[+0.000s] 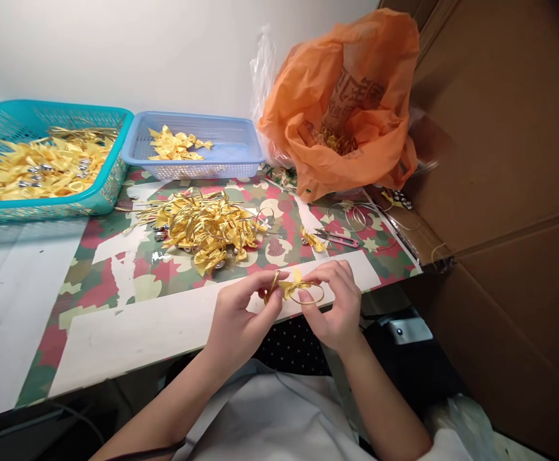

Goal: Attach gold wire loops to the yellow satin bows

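Both my hands meet above the table's front edge, around a yellow ribbon bow [289, 289] with gold wire loops. My left hand [243, 314] pinches a gold loop at the bow's left side between thumb and fingers. On the other side, my right hand [334, 304] pinches the bow beside a round gold wire loop [314, 294]. Just beyond lies a heap of yellow bows with gold wire [207, 224], some with silver bells. Pink-handled thread snips [339, 239] rest near a single yellow bow with a bell [312, 240].
A teal basket [111, 176] of yellow bows, bells and gold wires stands far left. Beside it, a blue basket [235, 137] holds more bows. An orange plastic bag [298, 83] stands open at the back. Cardboard [514, 128] walls the right side; a phone-like device [410, 330] lies below the table.
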Demonstrator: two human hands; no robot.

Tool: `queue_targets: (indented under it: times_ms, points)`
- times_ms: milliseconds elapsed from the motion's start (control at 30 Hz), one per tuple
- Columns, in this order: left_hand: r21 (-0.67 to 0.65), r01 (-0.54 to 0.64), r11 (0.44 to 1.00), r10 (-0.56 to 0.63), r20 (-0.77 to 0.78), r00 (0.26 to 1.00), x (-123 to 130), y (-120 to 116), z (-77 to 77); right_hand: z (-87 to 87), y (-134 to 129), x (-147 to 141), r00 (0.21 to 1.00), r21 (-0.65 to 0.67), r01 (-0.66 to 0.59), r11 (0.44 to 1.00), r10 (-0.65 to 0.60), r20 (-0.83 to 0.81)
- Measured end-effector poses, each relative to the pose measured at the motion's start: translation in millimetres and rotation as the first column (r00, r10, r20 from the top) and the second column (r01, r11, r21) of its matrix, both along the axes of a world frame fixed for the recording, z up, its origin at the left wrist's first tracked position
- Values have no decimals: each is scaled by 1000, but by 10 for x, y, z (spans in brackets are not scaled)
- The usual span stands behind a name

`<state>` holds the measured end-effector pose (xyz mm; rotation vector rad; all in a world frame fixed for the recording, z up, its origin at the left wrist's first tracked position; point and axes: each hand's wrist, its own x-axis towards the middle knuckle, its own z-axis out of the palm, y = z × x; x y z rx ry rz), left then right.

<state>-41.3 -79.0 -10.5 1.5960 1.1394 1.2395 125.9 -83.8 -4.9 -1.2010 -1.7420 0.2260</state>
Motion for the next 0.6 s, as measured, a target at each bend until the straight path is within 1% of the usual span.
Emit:
queue_targets:
  times_ms: [100,167,267,333,367,433,467,500,533,567,600]
  points:
    - [-63,33,997,-31,41,999,8,-1,-7,-10,4,-7,999,-44,-16,999,14,-32]
    - [-166,74,983,-59,96,994,26,7,-5,-12,12,-22,998,-57,-42,997,39,-52]
    - [-316,140,939,-72,217,974,63,40,-1,20,50,-8,988,-94,-144,985,139,-61]
    - [-382,185,905,-69,298,952,87,73,-3,46,119,86,979,-149,-202,968,194,-70]
    - [-412,204,888,-63,330,942,97,89,-3,51,171,171,978,-174,-204,963,194,-70]
    - [-465,218,858,-36,371,928,112,117,1,31,306,412,992,-204,-129,970,127,-24]
    - [-482,212,850,-13,382,924,117,126,4,3,384,554,998,-199,-49,979,53,17]
    - [-491,203,847,7,393,920,123,134,8,-36,461,697,995,-196,52,979,-34,97]
    - [-494,200,846,21,405,914,128,139,11,-83,535,831,972,-179,165,970,-129,197]
    - [-496,203,844,29,420,907,134,142,13,-135,599,946,932,-159,261,952,-206,298]
    - [-498,212,841,32,437,899,139,145,12,-187,651,1036,888,-162,331,930,-248,387]
